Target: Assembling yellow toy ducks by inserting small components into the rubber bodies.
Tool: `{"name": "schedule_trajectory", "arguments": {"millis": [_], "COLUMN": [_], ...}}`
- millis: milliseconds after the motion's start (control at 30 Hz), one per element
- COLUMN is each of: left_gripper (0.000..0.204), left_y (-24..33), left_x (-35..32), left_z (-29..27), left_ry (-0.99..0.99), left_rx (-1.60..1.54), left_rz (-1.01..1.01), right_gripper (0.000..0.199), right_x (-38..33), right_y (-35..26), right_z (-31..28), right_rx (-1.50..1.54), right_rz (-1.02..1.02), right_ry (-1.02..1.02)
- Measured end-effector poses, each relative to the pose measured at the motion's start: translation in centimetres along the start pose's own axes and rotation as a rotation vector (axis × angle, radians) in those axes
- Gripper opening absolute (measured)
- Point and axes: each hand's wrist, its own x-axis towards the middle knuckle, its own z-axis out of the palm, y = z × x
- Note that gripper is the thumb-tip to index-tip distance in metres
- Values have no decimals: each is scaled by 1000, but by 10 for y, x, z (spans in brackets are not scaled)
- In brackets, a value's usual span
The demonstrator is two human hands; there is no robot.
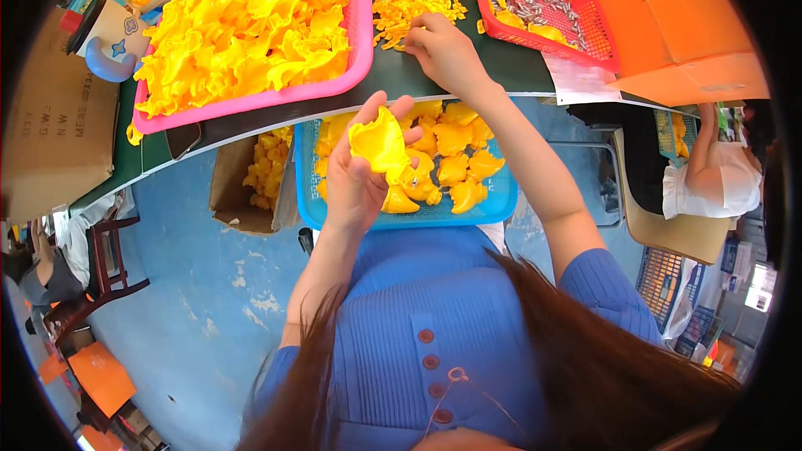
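My left hand [357,169] is closed around a soft yellow plastic piece [381,144] and holds it above a blue basket [493,205] on my lap, which contains several similar yellow pieces. My right hand [445,52] reaches forward onto the dark green table [434,75]. Its fingers rest on a loose pile of small yellow parts [411,10]; whether it grips any of them I cannot tell.
A pink basket [361,25] heaped with yellow pieces stands at the left of the table. A red basket [576,42] with small silver parts is at the right, beside an orange box [668,17]. A cardboard box [234,192] of yellow pieces stands on the floor. Another person [718,175] sits at right.
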Motion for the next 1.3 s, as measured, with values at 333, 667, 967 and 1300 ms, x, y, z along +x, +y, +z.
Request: {"name": "schedule_trajectory", "arguments": {"millis": [333,667,967,1300], "left_gripper": [86,60,61,64], "left_y": [-1,-5,-11,-14], "left_x": [-3,0,-1,-3], "left_z": [-7,-17,-20,-23], "left_ry": [-76,-44,51,110], "left_rx": [-159,-234,-332,-580], "left_rz": [-35,-46,-147,-241], "right_gripper": [15,21,15,10], "right_x": [-11,-20,-28,-37], "right_y": [4,-10,-78,-79], "right_z": [4,-13,-54,-43], "right_rx": [54,310,1288,1107], "right_rz": [-28,234,472,343], "right_ry": [-19,42,-40,-60]}}
